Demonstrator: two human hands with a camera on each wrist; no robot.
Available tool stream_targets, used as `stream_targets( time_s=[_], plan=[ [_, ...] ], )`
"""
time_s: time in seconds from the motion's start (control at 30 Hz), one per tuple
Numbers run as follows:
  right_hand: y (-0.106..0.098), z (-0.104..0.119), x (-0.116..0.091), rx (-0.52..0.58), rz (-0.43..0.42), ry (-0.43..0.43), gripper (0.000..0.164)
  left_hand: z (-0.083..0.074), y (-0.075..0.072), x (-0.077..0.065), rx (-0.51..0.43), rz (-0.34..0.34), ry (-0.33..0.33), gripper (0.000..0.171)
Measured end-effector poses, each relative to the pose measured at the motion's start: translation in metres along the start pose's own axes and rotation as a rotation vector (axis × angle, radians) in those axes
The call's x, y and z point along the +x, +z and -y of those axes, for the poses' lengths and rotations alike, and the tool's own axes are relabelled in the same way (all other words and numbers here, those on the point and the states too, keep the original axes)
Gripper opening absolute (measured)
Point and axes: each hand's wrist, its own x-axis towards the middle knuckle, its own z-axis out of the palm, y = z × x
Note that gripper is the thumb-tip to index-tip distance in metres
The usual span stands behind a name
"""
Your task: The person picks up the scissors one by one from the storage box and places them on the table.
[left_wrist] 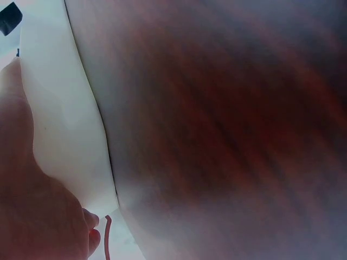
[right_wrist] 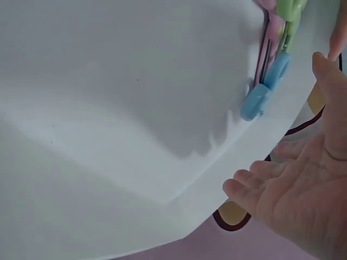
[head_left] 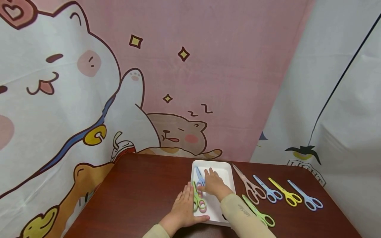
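Observation:
A white tray point(head_left: 212, 215) holds scissors along its left side: a blue pair point(head_left: 199, 174) farther back, a green pair point(head_left: 195, 197) nearer, and a pink pair point(head_left: 202, 205) partly hidden beneath the green. My left hand point(head_left: 182, 206) lies along the tray's left wall with straight fingers, its thumb at the near rim. Over the back half of the tray, my right hand point(head_left: 215, 183) has its fingers extended and its thumb toward the scissors. In the right wrist view, that palm point(right_wrist: 303, 189) faces the camera and holds nothing; blue handles point(right_wrist: 257, 100) show beside it.
Right of the tray on the dark wooden table point(head_left: 143, 191) lie pink scissors point(head_left: 248, 185), blue scissors point(head_left: 268, 190), yellow scissors point(head_left: 285, 192) and another blue pair point(head_left: 305, 195). Green scissors point(head_left: 257, 211) lie nearer, partly behind the right sleeve point(head_left: 244, 215). A printed curtain point(head_left: 232, 82) hangs behind.

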Motion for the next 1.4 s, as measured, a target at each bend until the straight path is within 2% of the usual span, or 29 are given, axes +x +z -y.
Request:
stream_targets(
  time_s=[0.1, 0.23, 0.37, 0.63, 1.03, 1.23, 1.4],
  plan=[
    [0.004, 0.0, 0.002, 0.031, 0.014, 0.025, 0.085, 0.001, 0.003, 0.0, -0.005, -0.007, -0.003, 0.127],
    [0.008, 0.0, 0.006, 0.051, 0.028, 0.042, 0.085, -0.002, -0.004, -0.001, 0.007, 0.014, -0.007, 0.127],
    [0.011, -0.001, 0.01, 0.053, 0.033, 0.038, 0.085, -0.004, -0.011, -0.002, 0.03, 0.035, -0.011, 0.127],
    [0.016, 0.004, 0.015, 0.044, 0.03, 0.033, 0.08, -0.004, -0.011, -0.002, 0.024, 0.041, -0.013, 0.127],
    [0.023, 0.013, 0.021, -0.017, 0.011, 0.105, 0.063, -0.003, -0.011, -0.002, 0.029, 0.036, -0.012, 0.128],
    [0.019, 0.018, 0.018, -0.013, 0.008, 0.126, 0.042, -0.004, -0.013, -0.002, 0.005, 0.041, -0.015, 0.127],
    [0.014, 0.018, 0.017, -0.018, 0.007, 0.127, 0.031, -0.003, -0.012, -0.002, 0.0, 0.028, -0.012, 0.127]
  ],
)
